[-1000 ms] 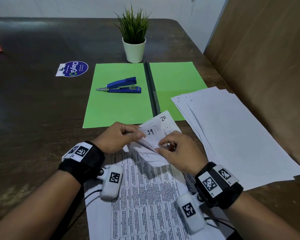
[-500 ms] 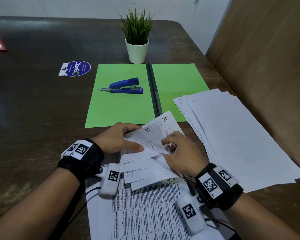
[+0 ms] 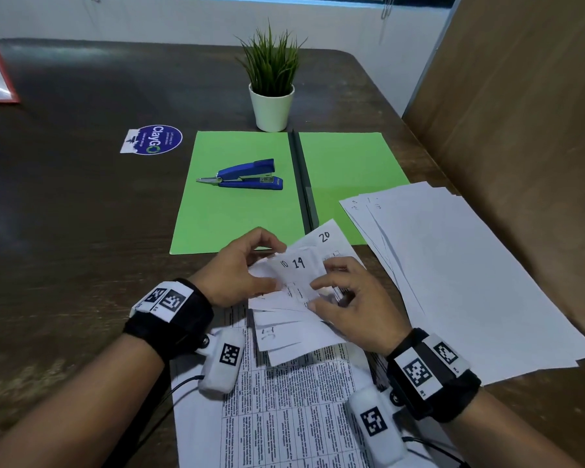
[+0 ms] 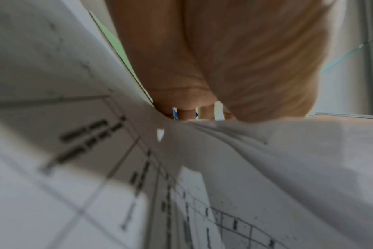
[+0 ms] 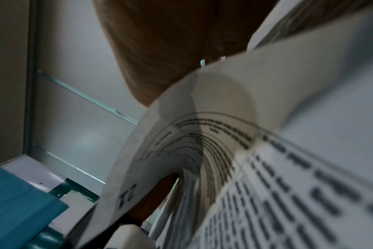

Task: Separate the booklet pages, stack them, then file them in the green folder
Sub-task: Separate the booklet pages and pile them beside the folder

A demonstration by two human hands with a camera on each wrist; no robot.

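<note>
Booklet (image 3: 298, 275) corner pinched between left hand (image 3: 240, 275), right hand (image 3: 348, 309).

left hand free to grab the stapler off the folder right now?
Probably not: the left hand is pinching the booklet pages. The path to the blue stapler on the green folder looks unobstructed once it lets go.

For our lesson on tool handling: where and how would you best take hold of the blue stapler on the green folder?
Take the stapler across its long blue body, coming from above with thumb and fingers on its two long sides. It lies flat on the open folder, sides free, and its left end narrows to a metal tip.
</note>
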